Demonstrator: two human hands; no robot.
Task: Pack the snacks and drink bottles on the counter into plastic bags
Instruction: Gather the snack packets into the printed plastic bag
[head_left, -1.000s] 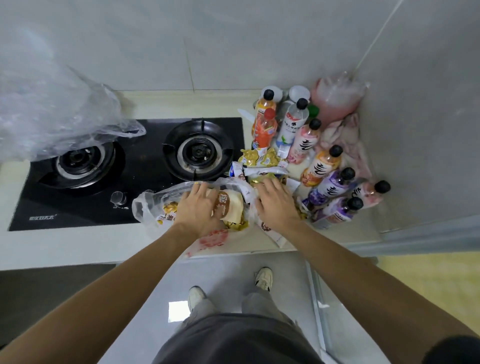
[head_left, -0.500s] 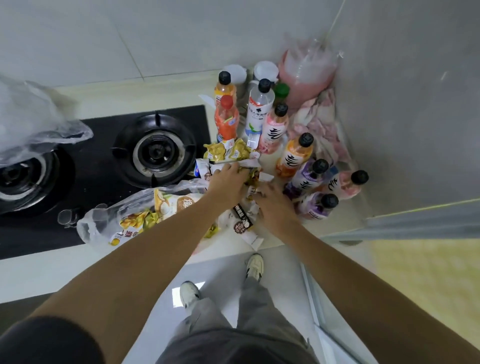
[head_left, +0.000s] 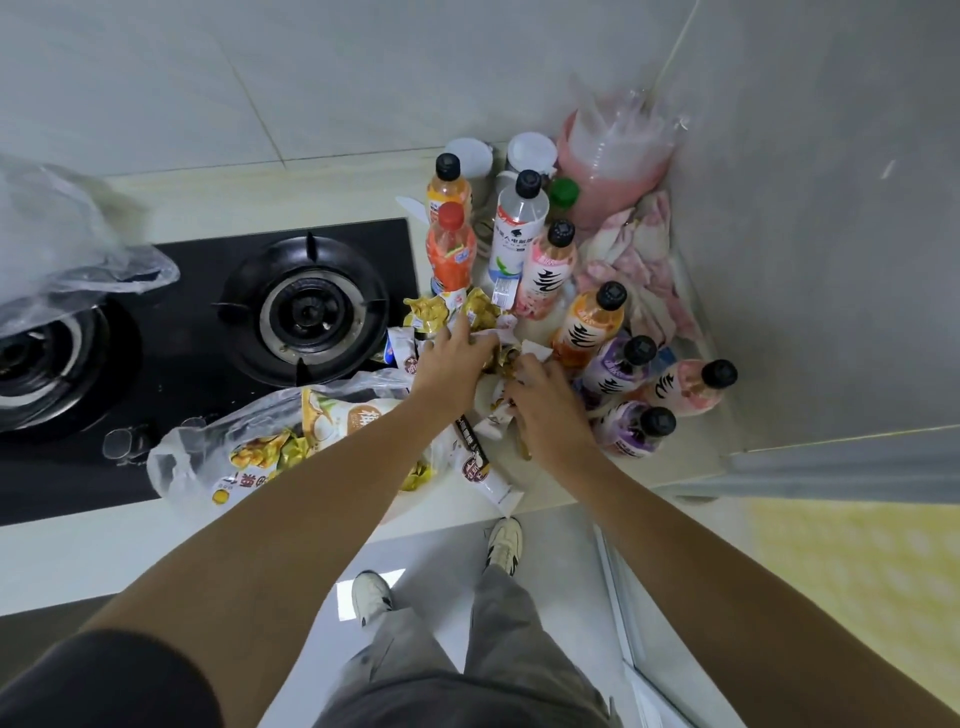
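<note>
A clear plastic bag (head_left: 218, 447) with snack packs inside lies at the counter's front edge beside the stove. My left hand (head_left: 452, 358) reaches past it into a heap of small snack packets (head_left: 447, 309), fingers curled on some of them. Just to its right, my right hand (head_left: 540, 400) grips more small packets (head_left: 493, 413) from the same heap. Several drink bottles stand behind and to the right: an orange one (head_left: 449, 249), a white one (head_left: 517, 234), a pink one (head_left: 545, 275), and purple ones (head_left: 613, 369).
A black two-burner gas stove (head_left: 306, 312) fills the left of the counter. An empty clear bag (head_left: 62, 244) sits on the left burner. A pink bag (head_left: 613, 166) and a pink cloth (head_left: 639, 260) fill the back corner. Walls close the back and right.
My left hand left the bagged snacks and moved right and forward into the loose packet heap. My right hand stayed on the heap, closing on packets. The view shifted right.
</note>
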